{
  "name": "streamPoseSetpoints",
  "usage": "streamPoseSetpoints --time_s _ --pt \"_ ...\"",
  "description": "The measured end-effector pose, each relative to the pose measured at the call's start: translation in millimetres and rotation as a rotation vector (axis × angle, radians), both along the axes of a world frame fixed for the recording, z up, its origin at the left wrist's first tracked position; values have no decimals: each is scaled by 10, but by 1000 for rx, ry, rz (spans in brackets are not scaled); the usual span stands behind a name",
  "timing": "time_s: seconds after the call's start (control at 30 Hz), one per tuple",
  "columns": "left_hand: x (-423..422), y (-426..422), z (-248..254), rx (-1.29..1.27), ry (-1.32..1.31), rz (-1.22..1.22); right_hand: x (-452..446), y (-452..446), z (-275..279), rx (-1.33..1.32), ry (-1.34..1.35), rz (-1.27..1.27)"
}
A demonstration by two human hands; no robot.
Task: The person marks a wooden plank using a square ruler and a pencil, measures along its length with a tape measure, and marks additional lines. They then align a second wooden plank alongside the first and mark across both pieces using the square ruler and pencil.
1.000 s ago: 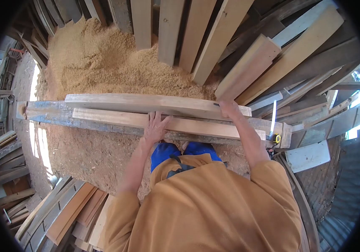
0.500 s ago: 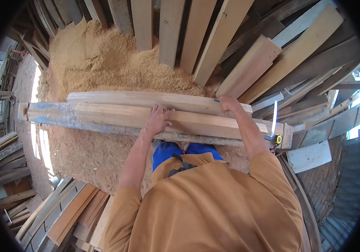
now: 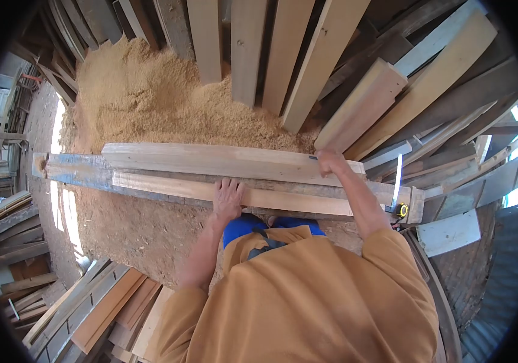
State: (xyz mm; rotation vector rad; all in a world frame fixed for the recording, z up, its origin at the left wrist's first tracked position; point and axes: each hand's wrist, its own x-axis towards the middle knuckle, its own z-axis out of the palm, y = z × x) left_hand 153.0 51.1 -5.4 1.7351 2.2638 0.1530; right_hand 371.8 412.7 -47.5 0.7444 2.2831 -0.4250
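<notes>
My left hand (image 3: 229, 198) is closed over the nearer wooden board (image 3: 289, 199), its fingers bent across the far edge; the thumb is hidden. This board lies along the near side of a long, worn beam (image 3: 84, 166). Behind it, and parallel, a second pale board (image 3: 210, 158) rests on the beam. My right hand (image 3: 331, 163) is closed above the right part of that second board. A small dark blue tip (image 3: 313, 158) shows at its left side; what the fingers hold is mostly hidden.
A yellow and black tape measure (image 3: 401, 210) sits on the beam's right end, beside an upright thin pale strip (image 3: 397, 181). Sawdust (image 3: 144, 97) is heaped behind the beam. Planks (image 3: 247, 48) lean at the back, and more boards (image 3: 108, 302) lie at lower left.
The nearer board has shifted toward me, widening the gap to the far board. My left hand has moved with it, its fingers now drawn together over the edge. The right hand stays by the far board.
</notes>
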Motion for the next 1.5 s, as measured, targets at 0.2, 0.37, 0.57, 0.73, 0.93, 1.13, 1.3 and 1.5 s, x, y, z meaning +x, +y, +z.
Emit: streamPoseSetpoints --time_s 0.2,0.37,0.57,0.73,0.93,1.13,1.3,1.5 --pt "-78 78 115 -105 -83 -59 60 -317 242 132 73 -96" --pt "-274 49 160 40 -237 37 74 -639 282 256 135 -234" --pt "-1182 272 10 -71 37 -40 229 -1023 -266 419 245 -430" --pt "-1525 503 -119 -298 -34 -248 -324 -1886 851 273 493 -838" --pt "-1575 671 -26 -400 -66 -263 -811 -2468 2122 -634 1295 -1139" --pt "-1653 836 110 -486 -111 -251 -734 -2439 3820 -987 1921 -483" --pt "-1675 904 172 -539 -114 -253 -1071 -2241 4558 -1429 1842 553" --pt "-1719 892 74 -504 -123 -256 -1139 -2419 4535 -1605 1932 464"
